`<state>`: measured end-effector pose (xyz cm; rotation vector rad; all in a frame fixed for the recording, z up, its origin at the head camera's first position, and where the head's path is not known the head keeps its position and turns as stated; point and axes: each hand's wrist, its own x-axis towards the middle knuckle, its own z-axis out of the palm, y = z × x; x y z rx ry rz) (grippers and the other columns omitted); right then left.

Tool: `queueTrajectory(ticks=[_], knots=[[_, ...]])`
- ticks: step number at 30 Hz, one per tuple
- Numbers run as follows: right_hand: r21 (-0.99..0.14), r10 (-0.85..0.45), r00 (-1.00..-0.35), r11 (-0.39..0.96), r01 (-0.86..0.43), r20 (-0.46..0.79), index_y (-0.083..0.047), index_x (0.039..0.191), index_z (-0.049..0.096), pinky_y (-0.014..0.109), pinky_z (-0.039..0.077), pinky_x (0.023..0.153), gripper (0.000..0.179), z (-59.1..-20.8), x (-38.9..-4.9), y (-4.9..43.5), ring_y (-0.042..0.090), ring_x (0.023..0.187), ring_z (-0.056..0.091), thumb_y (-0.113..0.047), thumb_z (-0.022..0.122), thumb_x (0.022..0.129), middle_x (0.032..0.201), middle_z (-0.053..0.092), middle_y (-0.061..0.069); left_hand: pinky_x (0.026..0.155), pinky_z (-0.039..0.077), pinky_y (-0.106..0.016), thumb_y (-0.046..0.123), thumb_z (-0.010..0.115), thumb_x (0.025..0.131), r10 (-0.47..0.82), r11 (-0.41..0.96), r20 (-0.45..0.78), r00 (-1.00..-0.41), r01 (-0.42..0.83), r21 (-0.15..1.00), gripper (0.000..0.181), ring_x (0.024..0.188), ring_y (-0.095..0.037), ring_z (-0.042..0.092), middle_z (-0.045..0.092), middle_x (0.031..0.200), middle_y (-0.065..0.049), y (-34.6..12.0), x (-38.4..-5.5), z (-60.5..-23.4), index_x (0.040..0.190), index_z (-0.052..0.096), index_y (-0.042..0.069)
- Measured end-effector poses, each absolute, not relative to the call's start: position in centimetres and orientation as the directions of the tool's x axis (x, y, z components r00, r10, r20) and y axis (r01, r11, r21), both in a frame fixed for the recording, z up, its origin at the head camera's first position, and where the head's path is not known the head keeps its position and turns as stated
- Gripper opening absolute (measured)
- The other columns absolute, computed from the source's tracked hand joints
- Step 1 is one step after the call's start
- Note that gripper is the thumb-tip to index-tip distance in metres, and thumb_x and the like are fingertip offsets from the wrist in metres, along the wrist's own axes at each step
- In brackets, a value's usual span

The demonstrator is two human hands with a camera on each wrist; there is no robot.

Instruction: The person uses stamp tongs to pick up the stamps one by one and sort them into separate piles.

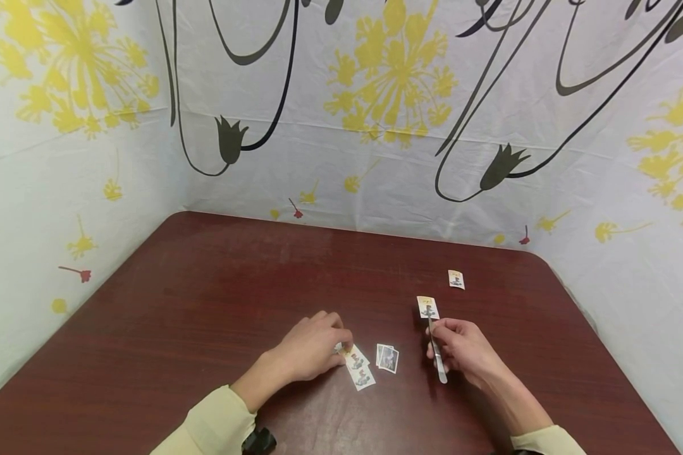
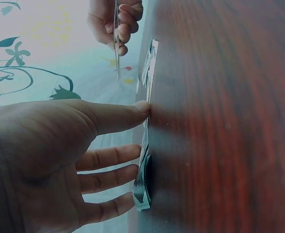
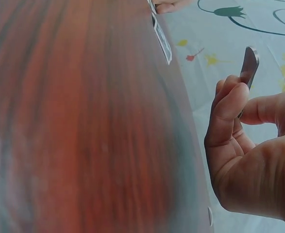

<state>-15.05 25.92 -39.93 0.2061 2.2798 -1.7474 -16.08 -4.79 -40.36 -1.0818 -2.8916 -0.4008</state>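
Note:
My right hand (image 1: pixel 461 347) grips a pair of metal tweezers (image 1: pixel 437 357). At their tips is a small picture stamp (image 1: pixel 427 307) with a white border, and a shadow falls on the table beside it. My left hand (image 1: pixel 315 344) rests its fingertips and thumb (image 2: pixel 123 118) on several overlapping stamps (image 1: pixel 358 363), partly hiding them. The left wrist view shows these stamps edge-on, one end curling off the table (image 2: pixel 220 126). Between the hands lies a small overlapping pair of darker picture stamps (image 1: pixel 388 359).
Farther back on the right, a single stamp (image 1: pixel 456 279) lies on the dark red wooden table. A white curtain (image 1: pixel 319 126) with yellow flowers and grey stems hangs along the table's back and sides.

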Motion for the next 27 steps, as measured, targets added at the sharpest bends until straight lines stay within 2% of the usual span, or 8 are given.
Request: queueTrajectory(ticks=[27], knots=[[-0.921, 0.015, -0.956, 0.266, 0.286, -0.292, 0.009, 0.119, 0.057, 0.026, 0.051, 0.053, 0.026, -39.6, -15.5, 27.9, 0.011, 0.063, 0.061, -0.012, 0.048, 0.108, 0.077, 0.066, 0.003, 0.078, 0.051, -0.036, 0.028, 0.081, 0.093, 0.646, 0.719, 0.117, -0.754, 0.653, 0.238, 0.011, 0.099, -0.019, 0.060, 0.067, 0.112, 0.000, -4.9, -16.1, -40.4, 0.103, 0.077, 0.025]])
